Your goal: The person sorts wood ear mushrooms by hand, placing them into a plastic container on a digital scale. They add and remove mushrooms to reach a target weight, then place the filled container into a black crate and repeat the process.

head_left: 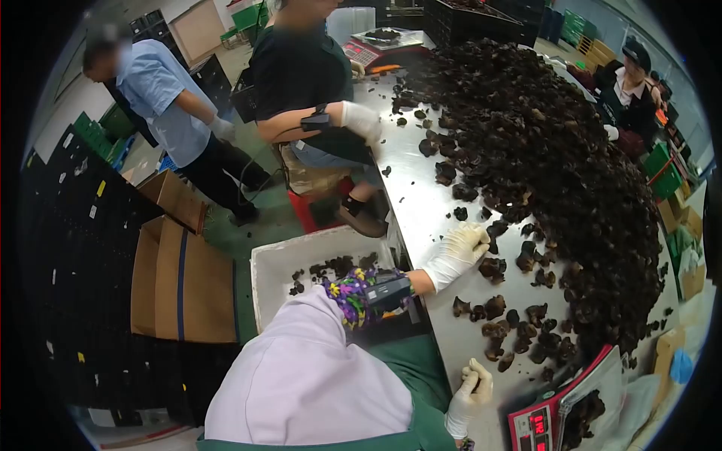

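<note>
My left hand [457,254], in a white glove, is over the steel table with its fingers curled into a pinch. A dark wood ear mushroom [493,236] is at its fingertips. Lower down, by the table's near edge, is my right hand [470,397], also gloved, with thumb and fingertips pressed together; what they hold, if anything, I cannot make out. Several loose wood ear mushrooms [519,332] lie between my hands and the big dark heap [541,128]. To the lower right is a red digital scale [535,427], with mushrooms in a clear bag or tray [602,398] on it.
A white bin [259,279] with dark scraps stands beside my left arm. A seated person [308,83] works at the same table [406,177], near another red scale [362,51]. Someone in blue [162,94] stands behind cardboard boxes [192,286]; another person [628,94] is across the heap.
</note>
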A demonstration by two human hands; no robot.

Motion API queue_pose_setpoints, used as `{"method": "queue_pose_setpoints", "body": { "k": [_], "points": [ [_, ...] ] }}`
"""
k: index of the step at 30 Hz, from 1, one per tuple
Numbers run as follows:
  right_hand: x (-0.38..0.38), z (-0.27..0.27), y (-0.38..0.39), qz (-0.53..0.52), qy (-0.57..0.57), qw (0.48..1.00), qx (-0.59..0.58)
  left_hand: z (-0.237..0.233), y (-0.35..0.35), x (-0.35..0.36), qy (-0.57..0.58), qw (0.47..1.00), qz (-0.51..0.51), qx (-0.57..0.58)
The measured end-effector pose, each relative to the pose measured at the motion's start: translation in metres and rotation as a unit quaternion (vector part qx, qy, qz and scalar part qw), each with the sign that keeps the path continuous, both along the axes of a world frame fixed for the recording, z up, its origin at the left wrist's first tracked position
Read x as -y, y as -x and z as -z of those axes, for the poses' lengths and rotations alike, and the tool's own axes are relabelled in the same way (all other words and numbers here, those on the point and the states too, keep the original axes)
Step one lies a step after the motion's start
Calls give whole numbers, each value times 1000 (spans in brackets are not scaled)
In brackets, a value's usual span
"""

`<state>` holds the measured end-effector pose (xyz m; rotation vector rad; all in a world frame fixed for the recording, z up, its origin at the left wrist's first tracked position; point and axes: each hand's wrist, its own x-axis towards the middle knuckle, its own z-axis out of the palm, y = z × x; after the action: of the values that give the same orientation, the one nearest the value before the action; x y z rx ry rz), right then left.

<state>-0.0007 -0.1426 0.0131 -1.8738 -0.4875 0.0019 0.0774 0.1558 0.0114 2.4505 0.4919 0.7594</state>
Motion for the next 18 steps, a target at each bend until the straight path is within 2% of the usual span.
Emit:
{"method": "queue_pose_setpoints", "body": {
  "k": [2, 3, 4, 5, 6, 8, 9, 11, 13, 15, 17, 18],
  "points": [
    [6, -1, 1, -5, 34, 998, 44, 19, 4, 14, 166, 977, -20, 131],
    [8, -6, 3, 28, 53, 997, 38, 14, 14, 19, 299, 945, -8, 135],
    [5, -12, 3, 1, 51, 998, 46, 17, 23, 15, 393, 916, -2, 80],
    [8, -14, 0, -33, 47, 997, 54, 6, 35, 19, 523, 836, 40, 163],
    [11, -13, -1, -10, 60, 997, 52, 10, 43, 16, 516, 838, 27, 176],
    [11, -8, -1, -35, 48, 997, 57, 6, 62, 9, 449, 883, -3, 133],
    [9, -7, -2, -26, 52, 997, 55, 9, 65, 9, 488, 849, 22, 199],
    [9, -8, -1, -29, 37, 997, 60, 3, 73, 9, 503, 845, -17, 179],
    [12, -7, -2, -40, 48, 997, 56, 15, 73, 2, 506, 845, -17, 172],
    [13, -5, -2, -48, 59, 995, 66, 4, 72, 4, 509, 845, -21, 162],
    [13, -5, -1, -46, 63, 995, 69, -9, 71, 11, 558, 823, -88, 67],
    [13, -5, -2, -47, 63, 994, 77, -3, 70, 11, 559, 822, -86, 65]
  ]
}}
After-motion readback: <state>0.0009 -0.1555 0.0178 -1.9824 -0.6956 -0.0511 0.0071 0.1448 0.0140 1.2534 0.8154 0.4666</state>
